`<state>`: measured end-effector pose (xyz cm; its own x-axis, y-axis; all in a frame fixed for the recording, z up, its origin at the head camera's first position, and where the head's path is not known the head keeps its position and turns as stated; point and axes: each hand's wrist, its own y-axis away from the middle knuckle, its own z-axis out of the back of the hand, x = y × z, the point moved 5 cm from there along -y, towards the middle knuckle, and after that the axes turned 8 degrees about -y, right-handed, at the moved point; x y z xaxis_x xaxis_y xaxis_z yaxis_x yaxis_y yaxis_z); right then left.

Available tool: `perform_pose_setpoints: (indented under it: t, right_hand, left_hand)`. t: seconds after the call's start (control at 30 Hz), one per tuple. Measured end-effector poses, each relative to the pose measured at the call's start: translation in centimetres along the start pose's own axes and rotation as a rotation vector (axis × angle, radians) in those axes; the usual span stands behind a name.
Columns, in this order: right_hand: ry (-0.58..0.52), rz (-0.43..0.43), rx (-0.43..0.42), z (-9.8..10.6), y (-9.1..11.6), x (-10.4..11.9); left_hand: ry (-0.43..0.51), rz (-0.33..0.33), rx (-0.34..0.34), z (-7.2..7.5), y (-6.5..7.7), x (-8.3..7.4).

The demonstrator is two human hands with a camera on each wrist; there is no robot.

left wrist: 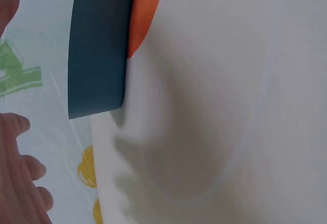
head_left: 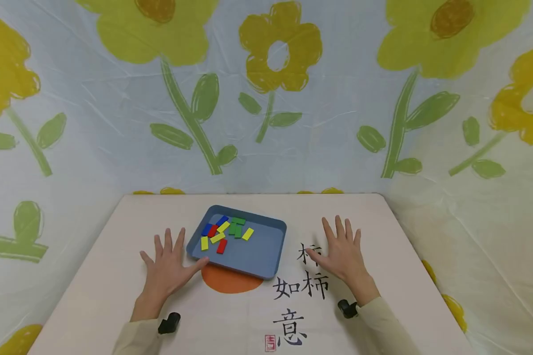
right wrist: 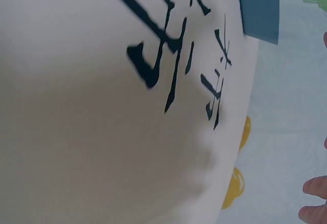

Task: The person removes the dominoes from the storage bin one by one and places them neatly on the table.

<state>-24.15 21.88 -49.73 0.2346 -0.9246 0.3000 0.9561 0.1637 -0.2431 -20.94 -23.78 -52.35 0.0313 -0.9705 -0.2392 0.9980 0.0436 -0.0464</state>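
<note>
A blue-grey tray [head_left: 257,254] lies at a slant on the table, left of the middle. Inside it, mostly toward its left half, are several small flat blocks: yellow ones [head_left: 247,234], red ones [head_left: 222,246], green ones [head_left: 238,231] and blue ones [head_left: 206,230]. My left hand [head_left: 168,271] is spread beside the tray's left end, its thumb tip by the near-left corner; contact cannot be made out. To the right of the tray, my right hand [head_left: 344,254] is also spread, over black brushed characters. Neither hand holds anything. The left wrist view shows the tray's outer wall [left wrist: 99,50].
The pale table cover bears an orange printed shape [head_left: 233,280], black characters [head_left: 289,328] and a red seal print [head_left: 270,343]. Behind and at both sides hangs a flower-patterned cloth [head_left: 328,123]. Dark wrist devices [head_left: 170,323] sit by the sleeves.
</note>
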Motion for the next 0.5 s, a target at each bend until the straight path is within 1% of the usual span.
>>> perform_pose_setpoints:
  t: [0.2, 0.33, 0.43, 0.5]
  right_hand:
    - [-0.094, -0.039, -0.01, -0.9, 0.2, 0.6]
    - [-0.167, -0.04, -0.005, -1.9, 0.5, 1.6]
    - [-0.21, -0.032, -0.013, -2.4, 0.5, 2.5]
    - [-0.225, -0.027, -0.014, -2.8, 0.3, 3.1]
  left_hand:
    - [0.11, -0.019, -0.018, -1.0, -0.6, -0.2]
    - [0.229, -0.012, -0.007, -1.9, -0.7, -0.3]
    - [0.324, -0.009, -0.019, -2.4, -0.8, -0.5]
    - [0.369, -0.005, -0.028, -2.7, -0.8, -0.7]
